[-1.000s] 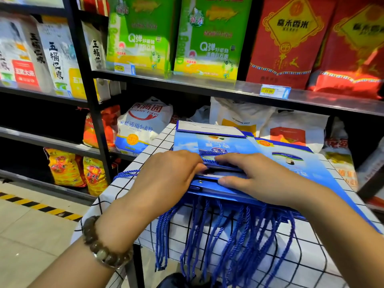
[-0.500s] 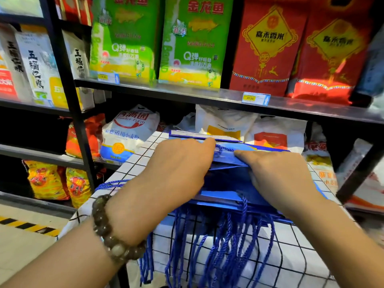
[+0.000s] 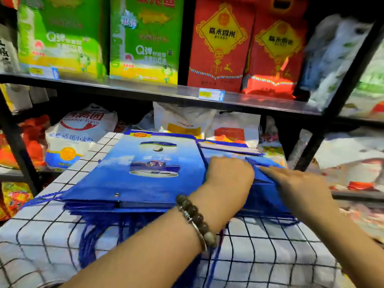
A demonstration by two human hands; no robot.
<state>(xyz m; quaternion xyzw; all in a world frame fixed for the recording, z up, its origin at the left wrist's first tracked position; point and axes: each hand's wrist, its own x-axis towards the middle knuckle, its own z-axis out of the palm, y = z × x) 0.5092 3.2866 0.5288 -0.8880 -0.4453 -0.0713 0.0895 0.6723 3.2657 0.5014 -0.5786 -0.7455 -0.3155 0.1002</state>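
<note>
Centrally, at 3 o'clock of the view, a flat blue gift bag of glossy, creased laminate lay on top of its pile, and both hands were on it. The left hand was arched over the bag's folded upper edge. Its fingers were tucked under out of sight, so whether they pinched the fold could not be told. The right hand lay at 3 o'clock of the left hand. Its fingers were straight, slightly apart and pressed flat on the laminate, pointing toward 10 o'clock.

A second pile of blue bags lay at 9 o'clock of the hands. It was rectangular and smooth, with its printed face up. Twisted blue cord handles hung over the near edge at 7 o'clock. Both piles rested on a white checked cloth with a thin black grid. A bracelet of rounded, mottled beads circled the left wrist.

At 12 o'clock a dull metal shelf carried shiny green packs and red packs. A soft white sack sat beneath it at 10 o'clock.

Half a second earlier the hands had met at mid-view over a raised bag edge, covering the printed face. By this moment they lay farther toward 3 o'clock and that face was exposed.
</note>
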